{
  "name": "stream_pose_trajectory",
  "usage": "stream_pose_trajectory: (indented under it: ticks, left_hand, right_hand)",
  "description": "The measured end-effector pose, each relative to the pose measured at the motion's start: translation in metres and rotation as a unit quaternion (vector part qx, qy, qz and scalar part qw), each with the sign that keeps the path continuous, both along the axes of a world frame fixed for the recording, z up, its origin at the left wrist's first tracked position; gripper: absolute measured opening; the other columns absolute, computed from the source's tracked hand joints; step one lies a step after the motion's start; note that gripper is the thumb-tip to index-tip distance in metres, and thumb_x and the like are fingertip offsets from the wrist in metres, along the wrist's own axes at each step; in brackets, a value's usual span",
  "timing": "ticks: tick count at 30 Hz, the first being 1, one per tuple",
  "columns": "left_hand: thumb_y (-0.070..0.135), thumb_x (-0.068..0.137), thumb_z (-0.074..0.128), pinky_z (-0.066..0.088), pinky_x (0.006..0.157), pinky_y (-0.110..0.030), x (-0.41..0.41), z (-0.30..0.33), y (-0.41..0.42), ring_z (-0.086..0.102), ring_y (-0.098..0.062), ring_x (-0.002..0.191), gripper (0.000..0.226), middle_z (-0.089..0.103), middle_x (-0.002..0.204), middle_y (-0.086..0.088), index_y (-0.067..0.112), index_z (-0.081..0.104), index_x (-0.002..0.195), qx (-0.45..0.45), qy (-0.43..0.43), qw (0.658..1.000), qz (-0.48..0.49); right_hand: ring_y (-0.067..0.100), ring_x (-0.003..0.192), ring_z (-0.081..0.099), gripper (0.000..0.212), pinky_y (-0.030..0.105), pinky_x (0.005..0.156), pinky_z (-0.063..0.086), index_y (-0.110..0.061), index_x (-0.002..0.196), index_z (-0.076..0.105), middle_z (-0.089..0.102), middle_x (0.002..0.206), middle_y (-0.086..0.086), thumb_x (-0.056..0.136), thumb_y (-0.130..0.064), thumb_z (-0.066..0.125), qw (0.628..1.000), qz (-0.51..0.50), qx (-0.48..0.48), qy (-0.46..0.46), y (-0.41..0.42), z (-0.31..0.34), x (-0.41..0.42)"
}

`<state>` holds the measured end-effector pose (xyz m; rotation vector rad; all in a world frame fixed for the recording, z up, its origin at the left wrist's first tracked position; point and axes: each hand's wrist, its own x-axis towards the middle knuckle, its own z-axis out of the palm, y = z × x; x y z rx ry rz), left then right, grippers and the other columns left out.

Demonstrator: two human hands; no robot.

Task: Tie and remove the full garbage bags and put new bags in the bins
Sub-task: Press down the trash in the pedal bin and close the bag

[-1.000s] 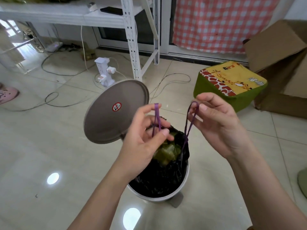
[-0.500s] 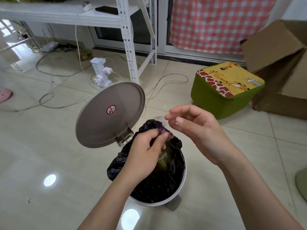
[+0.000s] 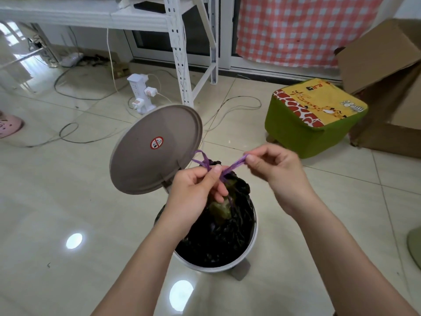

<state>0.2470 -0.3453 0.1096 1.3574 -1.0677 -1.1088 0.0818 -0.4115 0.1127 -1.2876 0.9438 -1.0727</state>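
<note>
Two hands are working just above a small bin (image 3: 230,266) that is sitting on the shiny tile floor (image 3: 57,201). A black garbage bag (image 3: 218,238) is sitting inside the bin, still in place, with its top bunched up high. Some green stuff is peeking out near the top of the bag.

A purple drawstring (image 3: 230,168) is coming out of the bag's neck. One left hand (image 3: 198,190) is pinching the string right where the bag is gathered, with a loop of string sticking up behind it. One right hand (image 3: 275,169) is pinching the other end of the string and holding it out to the side, so the string is looking tight between them. I think the hands are pulling like this to close the bag and make a knot. The bag is not out of the bin yet.

Behind the left hand, the round lid (image 3: 155,149) is standing open so the bag can come out. A little red and white sticker (image 3: 156,142) with a no-smoking sign is sitting on it.

Farther back, a green stool (image 3: 314,119) is showing a giraffe picture and letters that look like "Gira". A white power strip tower (image 3: 141,96) and some cables are lying past the lid.
</note>
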Motion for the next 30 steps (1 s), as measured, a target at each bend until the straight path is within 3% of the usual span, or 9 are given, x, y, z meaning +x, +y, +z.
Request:
stream_pose_trajectory:
  ticks: [3,5,8,15,18,20,24,28,30]
  left_hand:
    - [0.027,0.097,0.055,0.045,0.086,-0.016,0.005,0.000,0.003,0.068,-0.025,0.086,0.037,0.067,0.061,-0.005,0.013,0.074,0.069,0.019,0.010,1.000,-0.011]
    - [0.027,0.095,0.058,0.045,0.089,-0.023,0.007,-0.002,0.005,0.067,-0.023,0.076,0.032,0.069,0.065,-0.008,0.011,0.076,0.073,0.039,0.025,0.999,-0.023]
    - [0.029,0.082,0.068,0.050,0.073,-0.020,0.014,-0.003,0.005,0.059,-0.015,0.062,0.022,0.074,0.080,-0.014,0.010,0.078,0.086,0.073,0.093,0.993,-0.021]
    - [0.016,0.071,0.078,0.049,0.061,-0.015,0.027,-0.006,0.006,0.056,-0.010,0.059,0.013,0.074,0.081,-0.010,0.007,0.078,0.080,0.087,0.079,0.993,0.007]
    - [0.001,0.076,0.076,0.049,0.061,-0.014,0.029,-0.007,0.006,0.059,-0.009,0.054,0.009,0.072,0.071,-0.004,0.009,0.076,0.078,0.076,0.014,0.997,0.011]
    - [-0.001,0.076,0.077,0.050,0.063,-0.014,0.029,-0.005,0.006,0.065,-0.011,0.057,0.013,0.072,0.068,-0.004,0.013,0.076,0.076,0.059,-0.042,0.997,0.003]
    - [-0.005,0.077,0.076,0.052,0.065,-0.014,0.026,-0.003,0.006,0.072,-0.013,0.070,0.032,0.075,0.077,0.000,0.025,0.072,0.065,0.026,-0.121,0.992,0.002]
    - [-0.003,0.080,0.073,0.050,0.064,-0.010,0.024,-0.006,0.007,0.070,-0.005,0.068,0.028,0.074,0.070,0.008,0.024,0.073,0.071,0.004,-0.173,0.985,0.029]
    - [-0.002,0.078,0.075,0.051,0.064,-0.011,0.023,-0.008,0.006,0.071,-0.005,0.068,0.026,0.074,0.069,0.008,0.023,0.073,0.071,-0.004,-0.150,0.988,0.047]
  right_hand:
    - [0.005,0.068,0.058,0.033,0.019,0.069,0.052,-0.026,0.066,0.073,0.067,0.068,-0.008,0.086,-0.001,0.066,0.997,-0.047,-0.013,-0.052,-0.004,0.003,-0.004]
    - [0.007,0.070,0.060,0.026,0.020,0.071,0.052,-0.025,0.068,0.074,0.067,0.070,-0.006,0.084,-0.005,0.067,0.995,-0.012,-0.001,-0.100,-0.002,0.006,-0.004]
    - [0.012,0.075,0.064,0.008,0.022,0.072,0.053,-0.015,0.075,0.074,0.070,0.078,0.003,0.077,-0.009,0.069,0.982,0.109,0.044,-0.150,0.001,0.009,-0.007]
    - [0.016,0.082,0.071,0.011,0.023,0.075,0.056,-0.013,0.086,0.078,0.075,0.087,0.010,0.077,-0.013,0.072,0.938,0.329,0.103,-0.028,0.008,0.006,-0.012]
    - [0.016,0.088,0.071,0.013,0.023,0.078,0.055,-0.013,0.090,0.077,0.075,0.093,0.010,0.085,-0.018,0.066,0.971,0.210,0.076,-0.081,0.006,0.004,-0.003]
    - [0.013,0.095,0.070,0.016,0.021,0.081,0.053,-0.016,0.096,0.074,0.076,0.097,0.005,0.094,-0.015,0.059,0.991,0.125,0.042,-0.022,0.003,-0.001,0.003]
    - [0.005,0.095,0.069,0.022,0.025,0.094,0.051,-0.017,0.105,0.072,0.076,0.095,-0.004,0.099,-0.010,0.053,0.974,0.113,0.004,0.196,0.009,-0.020,0.016]
    - [-0.005,0.073,0.065,0.020,0.011,0.071,0.046,-0.026,0.103,0.072,0.074,0.077,-0.013,0.098,-0.015,0.056,0.964,0.121,0.001,0.237,0.011,-0.022,0.019]
    - [-0.002,0.072,0.065,0.021,0.015,0.073,0.047,-0.029,0.106,0.070,0.074,0.075,-0.008,0.097,-0.015,0.058,0.962,0.145,0.017,0.231,0.011,-0.023,0.019]
